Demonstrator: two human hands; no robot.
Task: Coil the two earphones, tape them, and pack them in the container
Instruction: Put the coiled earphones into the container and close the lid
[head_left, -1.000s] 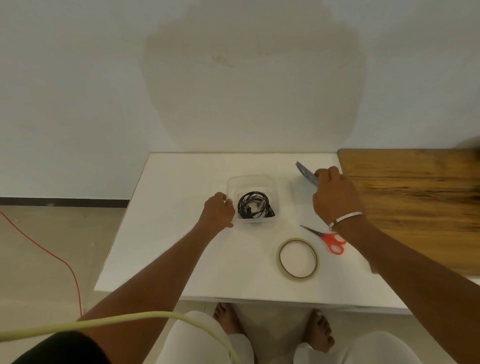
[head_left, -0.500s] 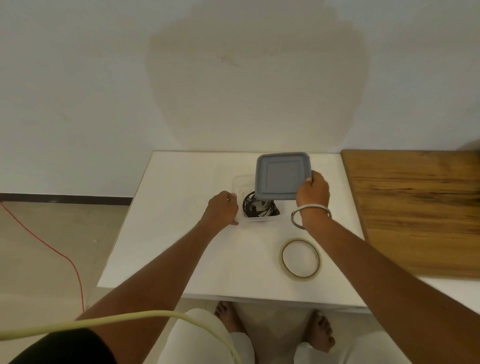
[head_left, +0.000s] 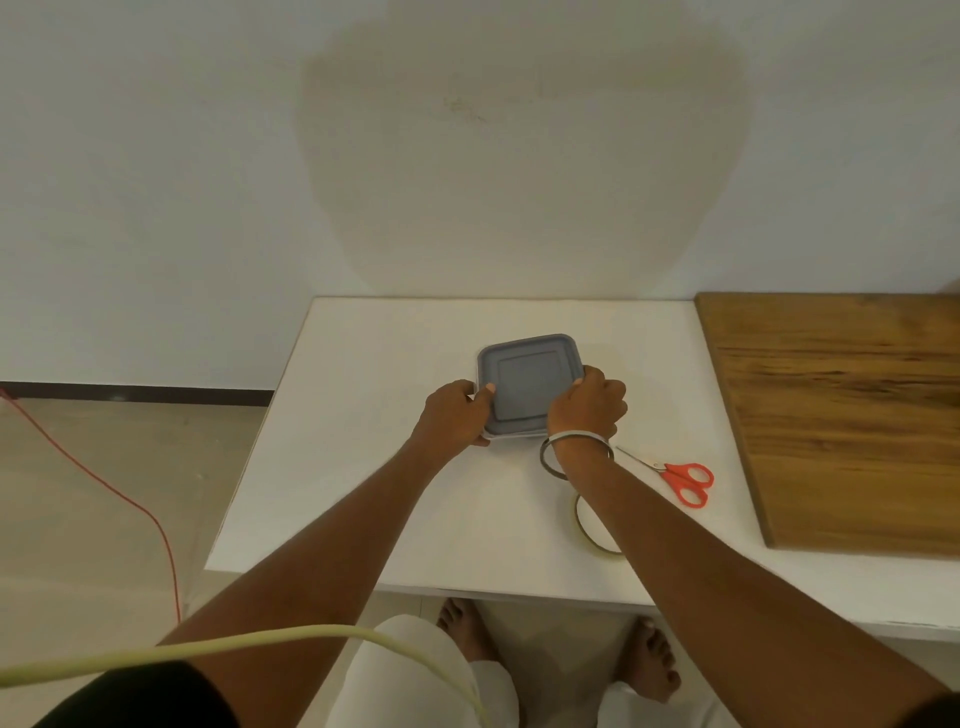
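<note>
A grey square lid lies flat on top of the clear plastic container, whose rim shows only as a thin pale edge at the front. The coiled black earphones are hidden under the lid. My left hand grips the container's left side, thumb pressed on the lid's edge. My right hand grips the lid's right edge with curled fingers.
The white table holds a roll of clear tape partly under my right forearm and red-handled scissors to the right. A wooden board lies at the right. A red cable runs across the floor at the left.
My right hand picked up the lid from the right, carried it over the container and set it down on top. The earphones are now covered. My left thumb moved onto the lid.
</note>
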